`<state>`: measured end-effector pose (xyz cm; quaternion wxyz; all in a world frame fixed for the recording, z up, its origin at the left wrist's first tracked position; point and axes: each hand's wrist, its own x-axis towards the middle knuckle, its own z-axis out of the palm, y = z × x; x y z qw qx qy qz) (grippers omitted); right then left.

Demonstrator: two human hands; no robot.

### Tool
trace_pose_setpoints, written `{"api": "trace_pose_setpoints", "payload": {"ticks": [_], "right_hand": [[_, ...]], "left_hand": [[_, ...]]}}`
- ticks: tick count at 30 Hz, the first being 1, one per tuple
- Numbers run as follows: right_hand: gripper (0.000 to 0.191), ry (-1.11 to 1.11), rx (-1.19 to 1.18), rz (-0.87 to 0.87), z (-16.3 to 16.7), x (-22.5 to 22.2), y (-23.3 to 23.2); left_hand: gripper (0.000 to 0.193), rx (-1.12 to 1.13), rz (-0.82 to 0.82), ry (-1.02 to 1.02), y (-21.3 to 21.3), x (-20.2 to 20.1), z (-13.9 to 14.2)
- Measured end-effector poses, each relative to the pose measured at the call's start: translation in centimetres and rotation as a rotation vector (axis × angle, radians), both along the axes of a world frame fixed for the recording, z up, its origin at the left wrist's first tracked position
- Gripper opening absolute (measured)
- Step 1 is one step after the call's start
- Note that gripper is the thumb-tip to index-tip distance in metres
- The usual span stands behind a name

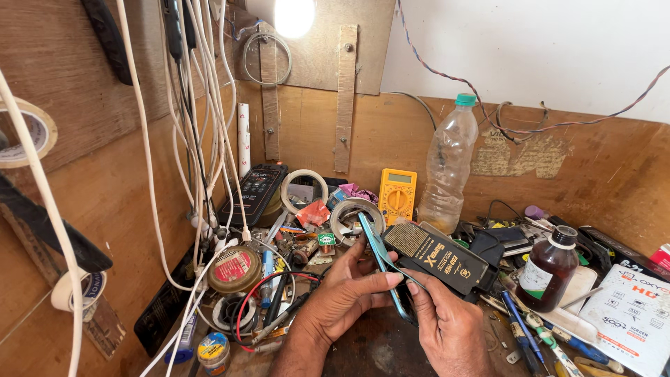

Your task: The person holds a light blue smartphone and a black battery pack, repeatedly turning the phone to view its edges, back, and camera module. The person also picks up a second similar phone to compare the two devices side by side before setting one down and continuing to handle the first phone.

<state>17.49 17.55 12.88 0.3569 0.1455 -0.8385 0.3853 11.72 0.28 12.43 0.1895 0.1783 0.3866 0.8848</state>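
Pinching a thin teal-edged phone frame [382, 260] between them, the left hand [347, 297] and right hand [447, 322] clasp it on edge above the cluttered wooden bench [380, 349]. Just behind the frame lies a flat black brush [438, 260] with a mesh patch. A yellow multimeter [397, 195], clear plastic bottle [448, 167] and brown glass bottle [548, 268] stand further back

You face a plywood back panel [391, 132] below a white wall [530, 49]; a lit bulb [293, 15] glares overhead, and another wooden panel [84, 139] closes your left.
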Motion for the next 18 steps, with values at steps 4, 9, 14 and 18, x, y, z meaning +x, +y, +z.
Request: {"api": "trace_pose_setpoints", "payload": {"ticks": [4,9,14,18], "right_hand": [[0.023,0.02,0.008,0.003,-0.02,0.01,0.06],[0.022,-0.03,0.005,-0.044,-0.04,0.01,0.08],[0.022,-0.058,0.006,-0.067,-0.02,0.0,0.2],[0.022,-0.057,0.003,-0.07,-0.06,-0.01,0.15]], "left_hand": [[0.086,-0.009,0.002,0.001,-0.03,-0.04,0.12],[0.085,-0.013,0.003,0.003,-0.04,0.13,0.05],[0.085,-0.019,0.001,0.008,0.05,0.03,0.15],[0.086,-0.013,0.001,0.011,-0.07,0.09,0.1]]}}
